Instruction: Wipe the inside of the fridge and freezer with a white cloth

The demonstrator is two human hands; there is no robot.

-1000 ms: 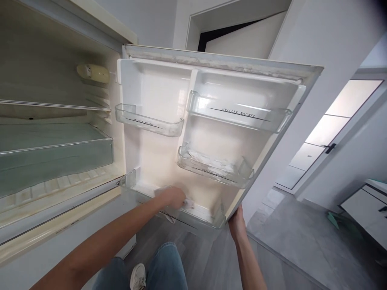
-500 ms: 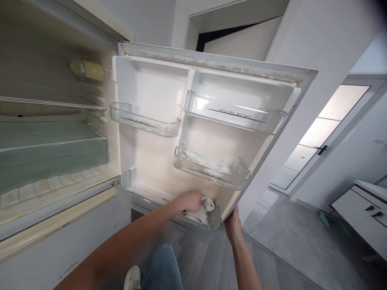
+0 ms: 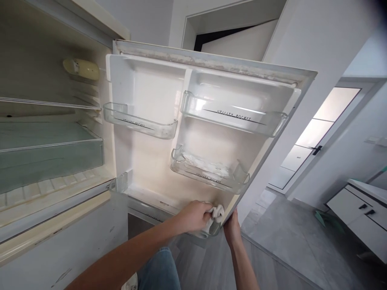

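Note:
My left hand (image 3: 196,215) is closed on a bunched white cloth (image 3: 218,212) at the right end of the lowest door bin (image 3: 148,213), low on the inside of the open refrigerator door (image 3: 154,169). Part of the cloth is hidden behind the fingers and the clear bin front. My right hand (image 3: 232,228) grips the door's outer edge near its bottom corner, its fingers partly hidden by the door. Above the cloth, a clear door bin (image 3: 208,177) marked "UTILITY POCKET" has some white material (image 3: 207,164) inside that I cannot identify.
Two more clear bins, the upper right one (image 3: 236,117) and the left one (image 3: 139,123), jut from the door. At left is the refrigerator interior with a glass shelf (image 3: 48,104) and a drawer (image 3: 51,163). A white cabinet (image 3: 359,217) stands on the right.
My left hand has moved a little right and down with the cloth, towards the bin's right corner. My right hand keeps its hold on the door edge. The view has shifted slightly.

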